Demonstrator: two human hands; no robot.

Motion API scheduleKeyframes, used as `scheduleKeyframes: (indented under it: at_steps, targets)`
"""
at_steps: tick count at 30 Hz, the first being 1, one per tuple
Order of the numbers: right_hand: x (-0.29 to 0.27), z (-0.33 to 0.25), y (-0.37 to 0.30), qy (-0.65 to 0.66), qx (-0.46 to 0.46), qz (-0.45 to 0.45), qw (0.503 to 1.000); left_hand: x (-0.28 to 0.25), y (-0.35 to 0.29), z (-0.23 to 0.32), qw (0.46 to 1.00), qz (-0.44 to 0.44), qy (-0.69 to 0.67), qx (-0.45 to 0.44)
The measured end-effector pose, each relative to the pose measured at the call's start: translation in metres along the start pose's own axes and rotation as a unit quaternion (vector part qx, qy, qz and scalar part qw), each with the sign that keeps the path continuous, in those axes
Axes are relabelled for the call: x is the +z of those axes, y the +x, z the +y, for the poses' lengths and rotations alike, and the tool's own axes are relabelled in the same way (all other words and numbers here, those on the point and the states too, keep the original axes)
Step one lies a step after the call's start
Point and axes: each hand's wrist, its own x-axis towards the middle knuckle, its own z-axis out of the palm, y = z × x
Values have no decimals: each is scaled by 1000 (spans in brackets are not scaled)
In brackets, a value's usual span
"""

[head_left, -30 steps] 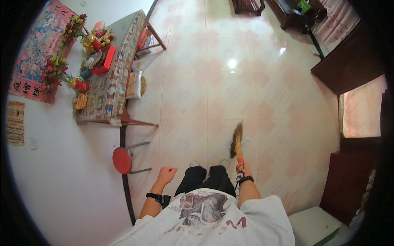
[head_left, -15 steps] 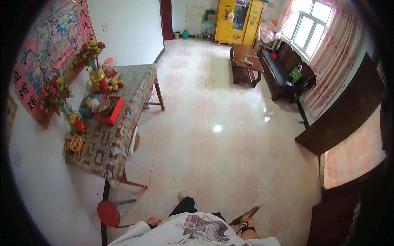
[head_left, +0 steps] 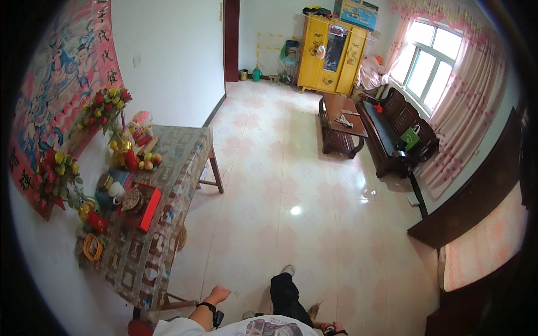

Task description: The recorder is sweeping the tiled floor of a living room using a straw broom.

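Note:
My left hand [head_left: 220, 293] hangs over the tiled floor with its fingers curled and nothing seen in them. A dark band circles that wrist. At the lower edge my right hand [head_left: 336, 326], partly cut off, is closed. Beside its fingers shows the brown bristly end of what looks like a broom [head_left: 315, 309]; its handle is hidden behind my leg and body. My left hand is nearest to the front leg of the cloth-covered table [head_left: 175, 168].
On the table are a red box [head_left: 150, 210], fruit [head_left: 149, 161], vases of flowers and an orange basket [head_left: 92, 247]. A red stool [head_left: 139, 328] stands by its near end. Ahead are a low wooden table [head_left: 342, 109], a wooden sofa [head_left: 392, 124] and a yellow wardrobe [head_left: 330, 56].
The view has tilted up and I have stepped forward. My left hand has swung forward into fuller view; my right hand and the broom have dropped toward the lower edge.

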Motion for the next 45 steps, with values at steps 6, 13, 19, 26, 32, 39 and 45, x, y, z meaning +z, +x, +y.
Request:
scheduleKeyframes:
  at_steps: [6,13,19,26,32,39,45]
  targets:
    - [159,-73,5,-20,39,-35,998,-34,42,25,991,22,95,-94]
    - [341,-144,16,-142,-70,-149,976,-72,94,133,951,-23,-120,-284]
    - [443,-185,-33,-160,-97,-169,968,-78,214,192,972,-51,-82,-215]
    - [487,-256,-6,-155,-57,-228,959,-112,409,255,968,-122,-50,-215]
    - [565,-259,-27,-122,-70,-137,981,-211,547,380,984,-51,139,94]
    - [701,-257,-67,-54,-81,25,995,-266,665,452,999,7,-17,47]
    - [809,-316,-56,-248,-63,2,967,-266,710,414,991,-33,-26,-124]
